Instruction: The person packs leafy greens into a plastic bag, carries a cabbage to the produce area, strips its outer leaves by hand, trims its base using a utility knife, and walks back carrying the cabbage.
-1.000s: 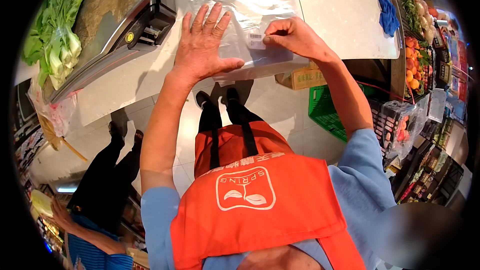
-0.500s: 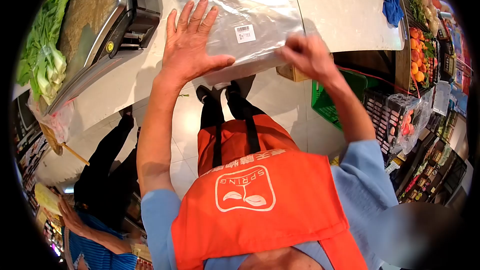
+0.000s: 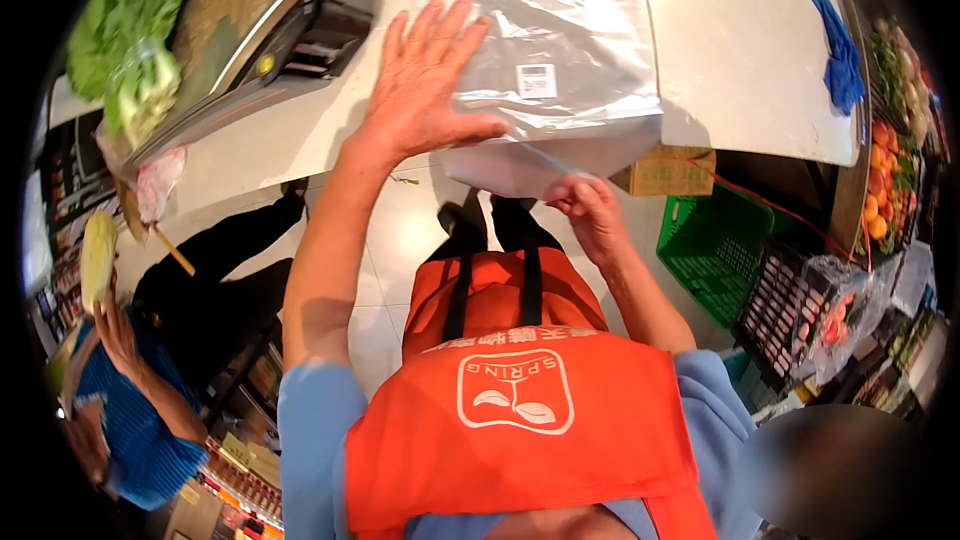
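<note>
A clear plastic bag lies flat on the pale counter, its near edge hanging over the front. On the bag is a white barcode label. My left hand rests palm down at the bag's left side, fingers spread. Below the counter edge, my right hand pinches the bag's hanging edge between thumb and fingers.
A scale-like machine and leafy greens are at the left. A blue cloth lies at the right. Below are a cardboard box, a green basket and a black crate. Another person holds a pale vegetable.
My right hand has moved from the label to the bag's near edge and taken hold of it. The label now lies uncovered. The other person's pale vegetable is raised higher.
</note>
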Available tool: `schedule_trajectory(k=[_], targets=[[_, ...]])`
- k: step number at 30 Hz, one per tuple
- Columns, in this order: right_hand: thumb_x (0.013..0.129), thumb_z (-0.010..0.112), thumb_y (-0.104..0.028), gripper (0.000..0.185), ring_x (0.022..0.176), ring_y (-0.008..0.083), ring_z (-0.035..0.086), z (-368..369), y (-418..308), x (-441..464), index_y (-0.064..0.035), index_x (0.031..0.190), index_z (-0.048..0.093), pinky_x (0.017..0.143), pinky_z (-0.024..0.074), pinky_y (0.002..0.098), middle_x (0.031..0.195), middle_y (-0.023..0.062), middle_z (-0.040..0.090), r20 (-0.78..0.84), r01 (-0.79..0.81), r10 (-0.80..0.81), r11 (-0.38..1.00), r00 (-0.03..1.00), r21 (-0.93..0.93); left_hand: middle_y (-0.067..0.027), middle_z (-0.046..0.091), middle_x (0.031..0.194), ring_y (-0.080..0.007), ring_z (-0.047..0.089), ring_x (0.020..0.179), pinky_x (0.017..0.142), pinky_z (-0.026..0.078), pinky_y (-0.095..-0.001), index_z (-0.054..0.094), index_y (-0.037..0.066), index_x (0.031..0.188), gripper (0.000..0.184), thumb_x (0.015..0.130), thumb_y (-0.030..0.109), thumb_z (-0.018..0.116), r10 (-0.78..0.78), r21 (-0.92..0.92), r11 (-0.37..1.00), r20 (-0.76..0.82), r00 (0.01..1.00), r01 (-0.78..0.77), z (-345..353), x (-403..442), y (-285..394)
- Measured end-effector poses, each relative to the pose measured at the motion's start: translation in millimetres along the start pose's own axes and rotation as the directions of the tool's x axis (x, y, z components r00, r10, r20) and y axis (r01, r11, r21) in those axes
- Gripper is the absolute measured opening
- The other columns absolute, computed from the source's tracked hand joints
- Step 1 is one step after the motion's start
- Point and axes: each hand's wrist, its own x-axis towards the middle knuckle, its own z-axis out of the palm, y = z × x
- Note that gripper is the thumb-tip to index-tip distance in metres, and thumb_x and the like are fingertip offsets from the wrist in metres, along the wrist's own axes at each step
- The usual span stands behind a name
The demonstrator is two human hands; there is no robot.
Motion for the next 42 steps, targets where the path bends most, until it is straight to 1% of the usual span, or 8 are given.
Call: schedule_trajectory(k=[9,15,18,22,23,25,31,42], targets=[[0.098,0.063,-0.024,0.026,0.088,0.013,0.059,63,-31,13,-0.002,0.111,0.065,0.081,0.0502,0.0274,0.098,0.0048,0.064,-0.261,0.202,-0.36,0.852,0.896,-0.483,-0.0194,0.024,0.161,-0.0353,0.015,0.151,0.121,0.001,-0.0569,0.038,0.009,0.151,0.109,0.071,0.08,0.06,0.042,-0.137,0.989,-0.148,0.988,-0.062,27,-8,-25],[0.097,0.064,-0.024,0.023,0.081,0.0108,0.054,85,-37,-11,-0.0029,0.087,0.063,0.077,0.0461,0.0273,0.085,0.0011,0.06,-0.16,0.377,-0.545,0.734,0.823,-0.565,-0.0248,0.012,0.163,-0.0383,0.005,0.152,0.12,-0.006,-0.0569,0.028,0.003,0.154,0.106,0.081,0.076,0.052,-0.004,-0.215,0.976,-0.097,0.995,-0.017,42,-22,-13],[0.097,0.064,-0.021,0.022,0.081,0.0103,0.053,102,-42,-32,-0.0043,0.083,0.06,0.076,0.0457,0.0266,0.084,0.0005,0.059,-0.058,0.423,-0.613,0.607,0.788,-0.673,-0.0241,0.029,0.155,-0.0406,0.02,0.147,0.121,0.008,-0.0571,0.038,0.001,0.147,0.093,0.087,0.071,0.049,-0.044,-0.386,0.921,-0.234,0.971,-0.051,5,-74,28],[0.094,0.065,-0.014,0.012,0.08,0.0091,0.054,131,-28,-62,-0.0035,0.089,0.063,0.073,0.044,0.0257,0.087,-0.0007,0.061,0.222,0.463,-0.418,0.663,0.881,-0.588,-0.0212,0.05,0.13,-0.0411,0.052,0.12,0.098,0.044,-0.0529,0.053,0.002,0.127,0.068,0.088,0.057,0.063,-0.063,-0.521,0.844,-0.33,0.942,-0.126,-24,-157,90],[0.092,0.066,-0.011,0.009,0.076,0.0083,0.053,172,-19,-80,-0.0041,0.088,0.061,0.07,0.044,0.0247,0.085,-0.0009,0.061,0.091,0.348,-0.36,0.755,0.928,-0.556,-0.0196,0.052,0.124,-0.0397,0.055,0.114,0.093,0.046,-0.0508,0.054,0.002,0.121,0.063,0.087,0.054,0.065,-0.07,-0.575,0.807,-0.319,0.945,-0.134,-27,-176,99],[0.091,0.067,-0.012,0.011,0.072,0.0085,0.054,155,2,-69,-0.0051,0.087,0.06,0.066,0.045,0.0251,0.083,0.0002,0.062,0.253,0.403,-0.314,0.706,0.915,-0.582,-0.0165,0.056,0.111,-0.0369,0.06,0.103,0.083,0.05,-0.0465,0.056,0.004,0.11,0.052,0.086,0.048,0.069,-0.077,-0.677,0.72,-0.296,0.952,-0.152,-33,-208,111],[0.089,0.072,-0.023,0.022,0.07,0.0106,0.057,209,48,-95,-0.0056,0.08,0.062,0.066,0.0453,0.027,0.079,0.0034,0.066,0.345,0.286,-0.088,0.762,0.934,-0.581,-0.0084,0.057,0.085,-0.0291,0.063,0.078,0.065,0.049,-0.0381,0.057,0.005,0.09,0.02,0.086,0.019,0.071,-0.427,-0.812,0.582,-0.269,0.863,0.036,-38,-277,116],[0.093,0.069,-0.019,0.019,0.068,0.0092,0.055,262,75,-109,-0.0026,0.083,0.07,0.064,0.0432,0.0257,0.073,0.0001,0.064,0.349,0.148,0.201,0.639,0.915,-0.755,-0.009,0.06,0.082,-0.0263,0.061,0.074,0.064,0.048,-0.0363,0.063,0.003,0.09,0.012,0.092,0.014,0.067,-0.561,-0.876,0.481,-0.271,0.782,0.042,-62,-359,99]])
